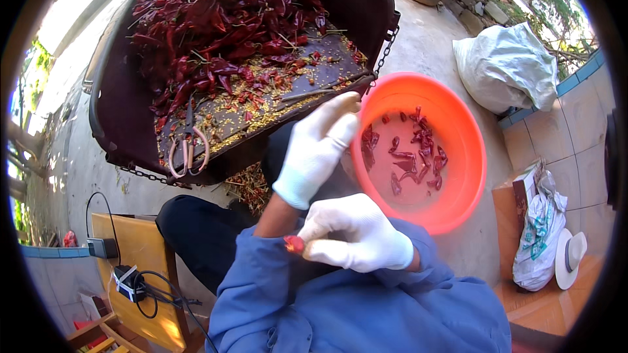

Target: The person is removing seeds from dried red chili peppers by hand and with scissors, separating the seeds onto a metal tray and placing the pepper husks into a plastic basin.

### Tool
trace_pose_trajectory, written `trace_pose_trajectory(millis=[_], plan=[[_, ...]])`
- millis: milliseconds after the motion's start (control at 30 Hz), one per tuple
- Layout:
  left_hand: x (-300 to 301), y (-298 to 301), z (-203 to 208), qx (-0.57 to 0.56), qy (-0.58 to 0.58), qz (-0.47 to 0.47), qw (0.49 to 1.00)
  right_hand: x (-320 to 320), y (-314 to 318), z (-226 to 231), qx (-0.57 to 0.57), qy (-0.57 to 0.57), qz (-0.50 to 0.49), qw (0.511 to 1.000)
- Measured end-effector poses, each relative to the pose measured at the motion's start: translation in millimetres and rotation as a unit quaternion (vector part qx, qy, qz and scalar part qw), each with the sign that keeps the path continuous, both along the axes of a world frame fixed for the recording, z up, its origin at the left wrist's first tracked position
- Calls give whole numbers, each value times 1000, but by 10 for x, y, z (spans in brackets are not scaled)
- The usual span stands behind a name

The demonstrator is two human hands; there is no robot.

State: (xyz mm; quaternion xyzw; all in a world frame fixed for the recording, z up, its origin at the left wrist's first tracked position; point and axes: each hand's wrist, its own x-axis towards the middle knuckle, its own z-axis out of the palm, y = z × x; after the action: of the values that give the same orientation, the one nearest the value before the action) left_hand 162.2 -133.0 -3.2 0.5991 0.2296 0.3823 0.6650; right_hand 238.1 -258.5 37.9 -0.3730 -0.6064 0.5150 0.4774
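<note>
My right hand [356, 232], in a white glove, is pinched on a small piece of red dried chili pepper [294, 244] with a pale yellowish spot. It is in front of my chest, over my left wrist. Also gloved, my left hand [317, 147] is open, its fingers stretched towards the rim of an orange basin [472, 131]. I see nothing in it. Several dried red chilies [425, 147] lie in the basin. A dark cart tray [108, 85] at the upper left bears a large heap of dried chilies [216, 19]. Scissors [188, 144] with pink handles lie at the tray's near edge among yellow seeds.
Chains [387, 52] hang at the tray's corners. A white sack [504, 65] lies beyond the basin. To the right are a plastic bag [540, 242] and a white hat [570, 258]. At the lower left, a wooden chair [140, 281] carries a black adapter [129, 284] with cables.
</note>
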Motion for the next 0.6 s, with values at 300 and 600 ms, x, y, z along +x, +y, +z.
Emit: trace_pose_trajectory(millis=[300, 600], plan=[[-1297, 571, 109, -13, -32, 285, 958, -77, 547, -200, 63, -195, -54, 977], [-1858, 1002, -28, 10, -87, 405, 910, -391, 2300, -408, 269, -422, -192, 844]])
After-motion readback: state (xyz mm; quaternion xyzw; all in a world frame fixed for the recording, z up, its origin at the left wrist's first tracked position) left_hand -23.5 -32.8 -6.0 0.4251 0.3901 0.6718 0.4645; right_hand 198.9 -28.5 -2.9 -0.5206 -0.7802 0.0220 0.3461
